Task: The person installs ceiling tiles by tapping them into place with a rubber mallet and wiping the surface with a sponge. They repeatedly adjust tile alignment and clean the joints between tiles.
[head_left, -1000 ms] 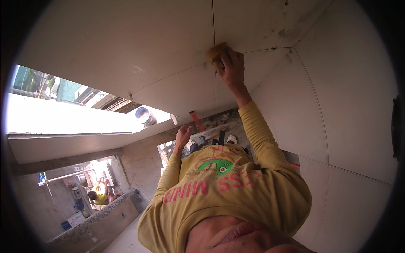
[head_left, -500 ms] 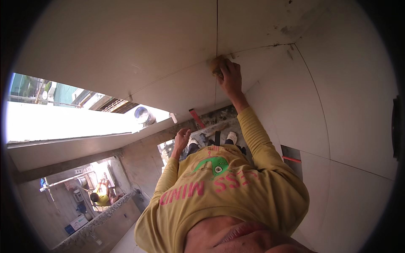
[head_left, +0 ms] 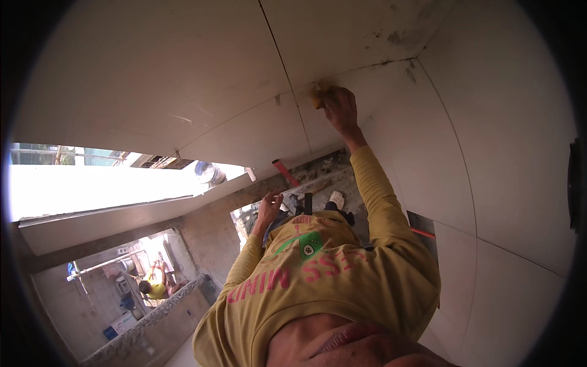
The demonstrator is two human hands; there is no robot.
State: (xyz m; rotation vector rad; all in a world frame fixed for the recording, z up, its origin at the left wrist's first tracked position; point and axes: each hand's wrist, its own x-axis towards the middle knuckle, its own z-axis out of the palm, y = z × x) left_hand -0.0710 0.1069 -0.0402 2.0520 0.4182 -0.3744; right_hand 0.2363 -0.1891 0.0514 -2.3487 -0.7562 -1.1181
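My right hand (head_left: 340,109) reaches out to the white tiled wall (head_left: 202,79) and is closed on a yellow sponge (head_left: 318,93). The sponge presses on a tile joint just right of where a vertical seam meets it. Dark smudges mark the joint (head_left: 391,60) further right. My left hand (head_left: 268,210) hangs lower with fingers spread, holding nothing, next to a rough grey ledge (head_left: 318,177). My yellow long-sleeved shirt (head_left: 330,275) fills the lower middle of the view.
A red-handled tool (head_left: 285,172) lies on the ledge, with a round bucket (head_left: 208,172) to its left. A bright opening (head_left: 92,189) spans the left side. Far below, another person in yellow (head_left: 154,287) crouches by a low wall. My shoe (head_left: 336,199) shows below.
My right hand and the sponge have slid slightly right along the joint, away from the vertical seam. The view has tilted a little. My left hand has stayed by the ledge.
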